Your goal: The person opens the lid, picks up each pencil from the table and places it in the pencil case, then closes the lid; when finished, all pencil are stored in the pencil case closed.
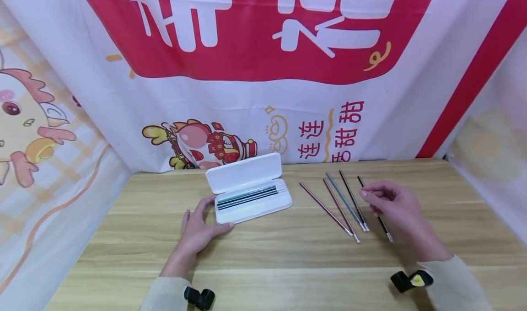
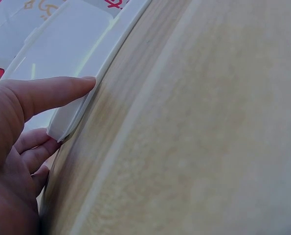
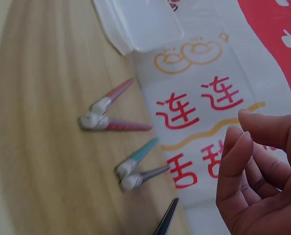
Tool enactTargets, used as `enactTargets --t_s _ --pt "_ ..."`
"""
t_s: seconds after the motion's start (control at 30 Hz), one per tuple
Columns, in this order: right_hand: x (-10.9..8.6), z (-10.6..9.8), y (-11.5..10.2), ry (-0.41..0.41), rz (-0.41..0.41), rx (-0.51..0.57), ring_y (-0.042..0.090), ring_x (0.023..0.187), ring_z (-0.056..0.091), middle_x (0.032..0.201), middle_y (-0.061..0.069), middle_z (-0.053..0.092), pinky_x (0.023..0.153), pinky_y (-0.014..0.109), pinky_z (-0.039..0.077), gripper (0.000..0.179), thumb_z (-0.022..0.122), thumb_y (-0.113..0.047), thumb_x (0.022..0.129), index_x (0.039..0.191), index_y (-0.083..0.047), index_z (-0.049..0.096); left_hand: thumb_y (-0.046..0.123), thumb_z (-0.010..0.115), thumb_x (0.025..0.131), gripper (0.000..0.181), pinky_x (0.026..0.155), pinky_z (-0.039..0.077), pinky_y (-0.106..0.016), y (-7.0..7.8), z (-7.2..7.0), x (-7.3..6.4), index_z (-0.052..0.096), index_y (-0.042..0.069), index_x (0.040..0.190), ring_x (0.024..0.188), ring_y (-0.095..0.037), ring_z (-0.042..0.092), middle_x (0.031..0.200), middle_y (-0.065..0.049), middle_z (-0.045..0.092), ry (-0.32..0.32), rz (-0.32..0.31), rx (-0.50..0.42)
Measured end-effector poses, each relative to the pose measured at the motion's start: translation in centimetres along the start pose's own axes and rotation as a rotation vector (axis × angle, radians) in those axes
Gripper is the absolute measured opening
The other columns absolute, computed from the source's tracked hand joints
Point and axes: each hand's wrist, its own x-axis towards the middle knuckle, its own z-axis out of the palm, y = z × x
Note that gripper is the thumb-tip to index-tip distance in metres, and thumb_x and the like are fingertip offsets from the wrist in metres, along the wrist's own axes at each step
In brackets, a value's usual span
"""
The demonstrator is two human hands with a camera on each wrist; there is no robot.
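A white pencil case [image 1: 284,202] lies with its lid [image 1: 244,173] raised, holding several dark and teal pencils [image 1: 247,198]. My left hand [image 1: 196,233] holds the case at its left end, thumb on the front edge and fingers around the back corner. To the right lie two red pencils, one outer red pencil [image 1: 325,209] and one inner red pencil [image 1: 341,211], a blue pencil [image 1: 346,202] and a black pencil [image 1: 353,201]. Over another black pencil [image 1: 385,229] hovers my right hand [image 1: 393,203], fingers loosely bent, nothing between thumb and fingertips.
The wooden table [image 1: 288,274] runs back to a hanging white and red printed cloth [image 1: 263,68]. A patterned cloth [image 1: 45,164] hangs on the left side, and pale fabric [image 1: 494,137] on the right. The case's raised lid stands close to the back cloth.
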Motion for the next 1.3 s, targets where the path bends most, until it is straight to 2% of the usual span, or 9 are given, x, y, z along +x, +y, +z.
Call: enactTargets --t_s 0.2,0.37,0.6,0.9,1.3 --pt "-0.8 -0.8 2.1 -0.03 0.078 -0.036 0.015 0.086 0.069 0.106 0.004 0.075 0.072 0.027 0.064 0.053 0.07 -0.042 0.105 0.14 -0.003 0.064 0.039 0.095 0.081 0.098 0.13 -0.011 -0.077 0.1 0.0 0.0 0.041 0.03 0.162 0.165 -0.05 -0.019 0.18 -0.01 0.026 -0.003 -0.016 -0.008" --pt "-1.9 -1.3 3.4 -0.047 0.129 -0.06 0.013 0.08 0.066 0.098 0.002 0.074 0.064 0.029 0.059 0.053 0.072 -0.042 0.104 0.138 -0.003 0.064 0.038 0.095 0.081 0.098 0.13 -0.011 -0.076 0.1 0.0 0.0 0.041 0.029 0.162 0.165 -0.049 -0.018 0.18 -0.01 0.026 -0.002 -0.013 -0.006" --pt "-3.4 -1.4 4.9 -0.007 0.157 -0.06 0.01 0.07 0.062 0.085 -0.003 0.071 0.057 0.028 0.055 0.052 0.077 -0.037 0.101 0.133 0.002 0.066 0.042 0.094 0.081 0.1 0.129 -0.009 -0.079 0.4 0.1 0.0 0.039 0.03 0.164 0.165 -0.051 -0.018 0.18 -0.01 0.025 0.0 -0.024 0.001" --pt "-3.4 -1.5 5.6 -0.003 0.274 -0.027 0.013 0.068 0.061 0.086 -0.003 0.07 0.056 0.03 0.055 0.058 0.083 -0.042 0.095 0.133 -0.002 0.063 0.041 0.095 0.08 0.101 0.128 -0.009 -0.08 0.3 -0.1 -0.1 0.039 0.03 0.164 0.165 -0.051 -0.018 0.18 -0.01 0.024 -0.003 -0.027 -0.001" --pt "-3.4 -2.0 5.9 -0.033 0.286 -0.003 0.013 0.07 0.062 0.087 -0.004 0.068 0.055 0.029 0.055 0.054 0.085 -0.03 0.094 0.132 -0.001 0.059 0.042 0.095 0.081 0.101 0.127 -0.007 -0.081 0.3 0.0 0.0 0.039 0.031 0.164 0.164 -0.052 -0.018 0.181 -0.01 0.022 -0.004 -0.039 0.005"
